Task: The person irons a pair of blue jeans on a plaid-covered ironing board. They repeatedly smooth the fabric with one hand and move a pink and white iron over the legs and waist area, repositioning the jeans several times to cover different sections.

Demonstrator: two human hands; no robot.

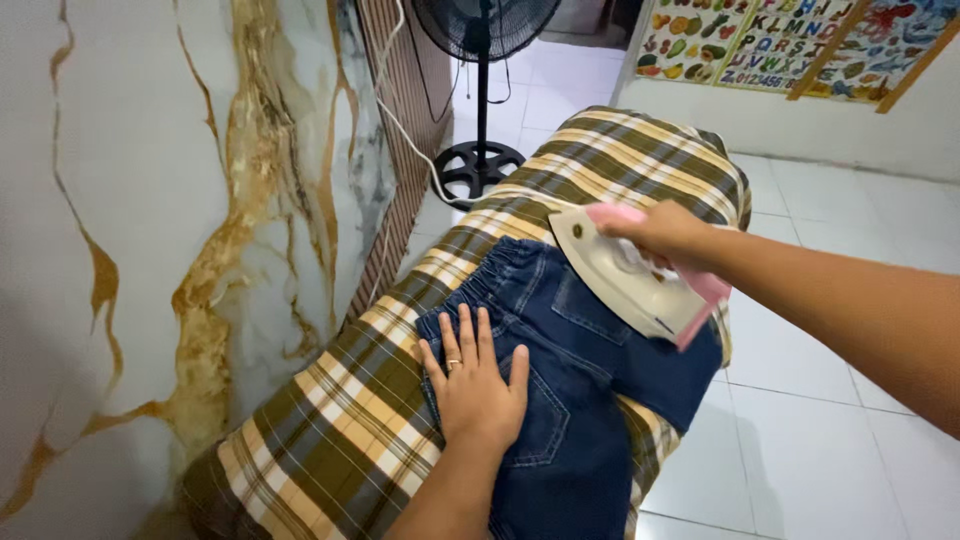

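Dark blue jeans [575, 400] lie flat on an ironing board covered in brown, yellow and white plaid cloth [340, 440]. My left hand [472, 380] presses flat on the jeans near a back pocket, fingers spread, a ring on one finger. My right hand [665, 232] grips the pink handle of a white and pink clothes iron [625, 278], which is tilted with its soleplate facing up-left over the elastic waistband.
A marble-patterned wall [150, 250] runs close along the left. A black standing fan [482, 100] and a white cord [405, 130] are beyond the board. White floor tiles [820, 420] lie to the right; colourful posters [790, 40] hang on the far wall.
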